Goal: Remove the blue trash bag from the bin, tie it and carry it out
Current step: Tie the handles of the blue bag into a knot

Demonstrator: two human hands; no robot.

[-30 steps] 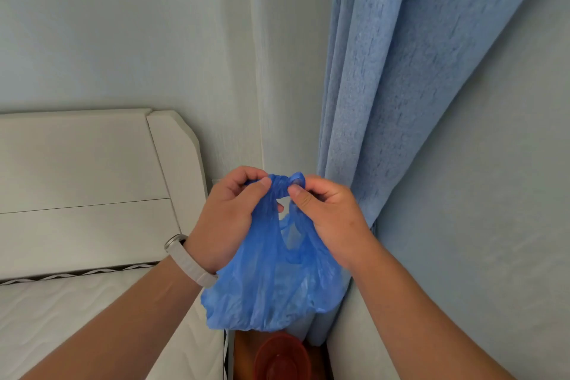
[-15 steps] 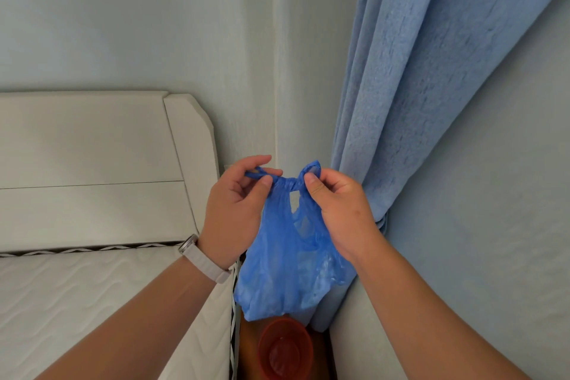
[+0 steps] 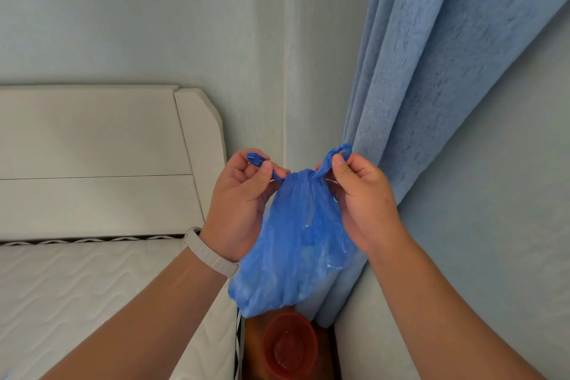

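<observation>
The blue trash bag (image 3: 293,241) hangs in the air in front of me, above the small red bin (image 3: 290,345) on the floor. My left hand (image 3: 243,203) pinches one twisted handle of the bag, my right hand (image 3: 361,197) pinches the other. The two handles are pulled apart to the sides, and the bag's neck is drawn tight between them. The bin stands open with no bag in it. A pale wristband sits on my left wrist.
A white bed with a padded headboard (image 3: 92,160) and quilted mattress (image 3: 77,296) fills the left. A blue curtain (image 3: 431,86) hangs at the right, close behind the bag. The bin stands in a narrow gap between the bed and the wall (image 3: 493,241).
My hands have drawn apart, pulling the two handles sideways and cinching the bag's neck. Earlier the handles were held together at the top with a gap in the bag below them.
</observation>
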